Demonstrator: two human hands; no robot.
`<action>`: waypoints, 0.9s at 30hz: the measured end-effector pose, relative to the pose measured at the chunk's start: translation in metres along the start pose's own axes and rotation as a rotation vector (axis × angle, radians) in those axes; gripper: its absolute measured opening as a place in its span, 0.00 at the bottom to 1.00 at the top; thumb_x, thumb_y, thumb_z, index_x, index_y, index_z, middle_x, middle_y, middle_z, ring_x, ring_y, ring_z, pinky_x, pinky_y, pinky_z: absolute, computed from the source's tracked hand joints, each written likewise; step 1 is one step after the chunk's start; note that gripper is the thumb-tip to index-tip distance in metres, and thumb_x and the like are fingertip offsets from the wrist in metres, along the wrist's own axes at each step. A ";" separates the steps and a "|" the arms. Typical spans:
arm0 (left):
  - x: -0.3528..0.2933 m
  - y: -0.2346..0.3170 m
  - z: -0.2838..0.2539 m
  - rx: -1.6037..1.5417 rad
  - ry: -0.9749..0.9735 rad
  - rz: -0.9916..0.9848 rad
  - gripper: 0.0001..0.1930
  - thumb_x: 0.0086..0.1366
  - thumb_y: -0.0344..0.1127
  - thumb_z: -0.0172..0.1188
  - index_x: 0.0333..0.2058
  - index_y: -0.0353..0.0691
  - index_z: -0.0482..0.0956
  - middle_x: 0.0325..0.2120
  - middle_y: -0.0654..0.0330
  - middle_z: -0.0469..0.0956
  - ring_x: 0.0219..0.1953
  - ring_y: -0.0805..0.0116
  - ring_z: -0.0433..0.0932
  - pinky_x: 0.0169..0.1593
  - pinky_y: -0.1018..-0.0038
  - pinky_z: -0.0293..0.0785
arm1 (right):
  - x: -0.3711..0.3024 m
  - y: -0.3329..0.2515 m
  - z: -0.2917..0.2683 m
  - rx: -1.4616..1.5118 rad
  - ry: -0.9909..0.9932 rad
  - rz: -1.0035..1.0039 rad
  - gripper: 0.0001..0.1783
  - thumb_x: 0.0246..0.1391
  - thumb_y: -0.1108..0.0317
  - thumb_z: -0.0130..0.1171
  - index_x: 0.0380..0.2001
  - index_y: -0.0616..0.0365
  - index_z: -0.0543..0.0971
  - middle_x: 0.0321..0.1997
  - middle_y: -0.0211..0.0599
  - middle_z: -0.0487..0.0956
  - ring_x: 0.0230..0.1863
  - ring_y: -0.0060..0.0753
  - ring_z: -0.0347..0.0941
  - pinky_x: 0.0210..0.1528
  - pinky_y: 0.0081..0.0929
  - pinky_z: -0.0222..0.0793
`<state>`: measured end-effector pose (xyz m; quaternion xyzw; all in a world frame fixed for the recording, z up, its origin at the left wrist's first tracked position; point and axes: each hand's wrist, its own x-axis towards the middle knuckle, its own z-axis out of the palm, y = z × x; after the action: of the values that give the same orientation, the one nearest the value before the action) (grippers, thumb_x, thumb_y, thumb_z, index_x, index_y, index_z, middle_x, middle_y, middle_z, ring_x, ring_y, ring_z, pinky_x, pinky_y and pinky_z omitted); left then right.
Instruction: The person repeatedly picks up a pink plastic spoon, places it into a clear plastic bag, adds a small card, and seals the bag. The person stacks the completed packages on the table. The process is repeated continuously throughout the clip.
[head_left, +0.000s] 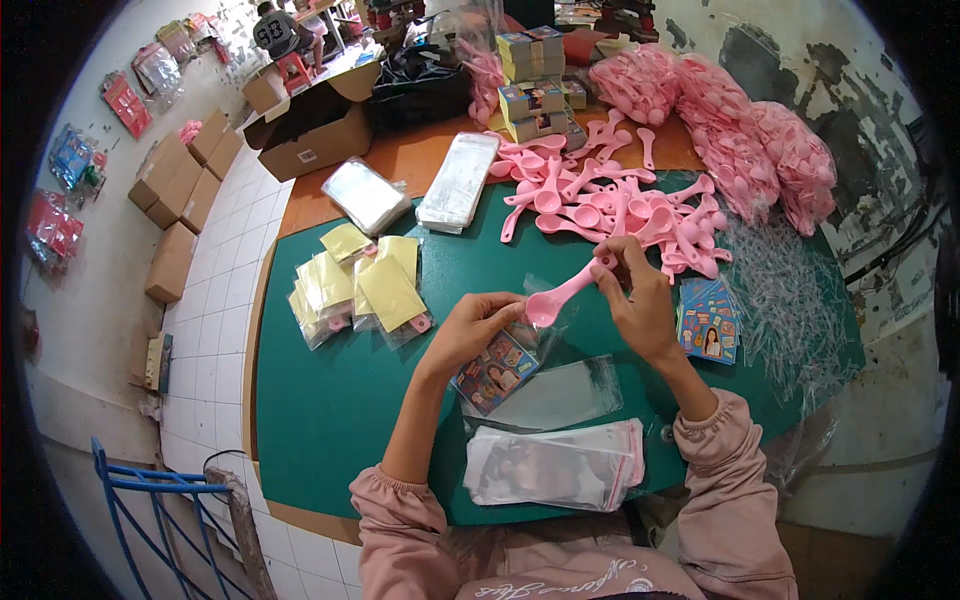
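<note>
My right hand (pixel 640 305) pinches the handle end of a pink plastic measuring spoon (pixel 568 292). The bowl of that spoon points left, at the fingertips of my left hand (pixel 472 328). Closed fingers of my left hand hold a clear plastic bag (pixel 556 338), which hangs behind the spoon bowl. A colourful printed card (pixel 497 376) shows just under my left hand; whether it lies inside the bag I cannot tell. Flat clear sleeves (pixel 565 395) and a stack of clear bags (pixel 550 465) lie nearer to me on the green table mat (pixel 340 430).
Beyond my hands is a heap of pink spoons (pixel 600 205), with bagged spoons (pixel 725 120) behind. Printed cards (pixel 707 320) and clear plastic strips (pixel 795 310) lie right. At left are bagged yellow cards (pixel 390 292), bag stacks (pixel 458 185) and an open carton (pixel 318 130). A person sits far off.
</note>
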<state>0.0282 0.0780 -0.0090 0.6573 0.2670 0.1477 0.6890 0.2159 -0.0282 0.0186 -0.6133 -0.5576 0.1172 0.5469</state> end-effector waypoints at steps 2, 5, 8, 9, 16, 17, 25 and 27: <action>0.000 0.001 0.004 0.062 -0.006 0.030 0.15 0.63 0.36 0.50 0.42 0.30 0.73 0.33 0.63 0.75 0.34 0.78 0.73 0.40 0.82 0.69 | 0.000 0.001 0.000 0.027 -0.026 0.012 0.07 0.52 0.73 0.52 0.35 0.61 0.68 0.24 0.33 0.71 0.24 0.21 0.69 0.27 0.18 0.65; 0.002 0.000 0.008 0.027 -0.021 0.046 0.15 0.63 0.36 0.49 0.42 0.31 0.73 0.34 0.64 0.75 0.35 0.80 0.71 0.42 0.82 0.68 | 0.000 0.011 -0.001 0.172 -0.060 0.129 0.08 0.52 0.72 0.52 0.35 0.61 0.68 0.23 0.30 0.70 0.23 0.17 0.67 0.25 0.16 0.63; 0.001 0.003 0.015 -0.128 -0.045 0.096 0.14 0.64 0.35 0.48 0.43 0.32 0.72 0.34 0.62 0.75 0.35 0.79 0.72 0.41 0.82 0.69 | -0.001 0.014 -0.002 0.188 -0.168 0.147 0.08 0.52 0.72 0.52 0.35 0.60 0.68 0.23 0.28 0.70 0.23 0.14 0.66 0.24 0.14 0.61; 0.001 0.002 0.016 -0.129 -0.043 0.095 0.14 0.64 0.35 0.48 0.43 0.32 0.72 0.34 0.62 0.75 0.35 0.79 0.72 0.41 0.82 0.69 | -0.002 0.010 0.001 0.193 -0.200 0.158 0.08 0.52 0.71 0.52 0.35 0.60 0.68 0.23 0.29 0.69 0.23 0.15 0.66 0.25 0.14 0.62; 0.003 -0.001 0.022 -0.280 -0.007 0.086 0.13 0.64 0.32 0.47 0.44 0.33 0.70 0.32 0.59 0.75 0.33 0.77 0.73 0.37 0.83 0.71 | -0.009 0.007 0.011 0.183 -0.297 0.101 0.08 0.54 0.70 0.50 0.36 0.60 0.70 0.24 0.34 0.73 0.22 0.21 0.68 0.27 0.18 0.65; 0.003 -0.001 0.022 -0.296 0.010 0.074 0.13 0.64 0.32 0.47 0.44 0.33 0.70 0.32 0.59 0.75 0.33 0.77 0.74 0.36 0.82 0.71 | -0.010 0.005 0.014 0.184 -0.301 0.100 0.08 0.54 0.70 0.50 0.36 0.60 0.70 0.24 0.34 0.73 0.22 0.21 0.68 0.27 0.18 0.65; 0.002 0.003 0.021 -0.253 0.077 0.100 0.13 0.64 0.33 0.47 0.44 0.34 0.70 0.32 0.58 0.76 0.32 0.75 0.75 0.36 0.82 0.72 | -0.013 0.007 0.014 -0.026 -0.303 -0.204 0.19 0.41 0.83 0.47 0.38 0.58 0.75 0.36 0.43 0.70 0.40 0.35 0.69 0.41 0.26 0.66; -0.001 0.009 0.022 -0.276 0.057 0.084 0.13 0.64 0.34 0.47 0.45 0.34 0.69 0.33 0.58 0.75 0.34 0.74 0.75 0.36 0.81 0.72 | -0.011 0.003 0.012 -0.049 -0.350 -0.218 0.21 0.38 0.84 0.46 0.38 0.57 0.76 0.39 0.42 0.68 0.43 0.36 0.67 0.43 0.27 0.65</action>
<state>0.0411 0.0603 0.0001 0.5626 0.2360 0.2303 0.7581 0.2043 -0.0299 0.0064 -0.5327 -0.7098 0.1484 0.4362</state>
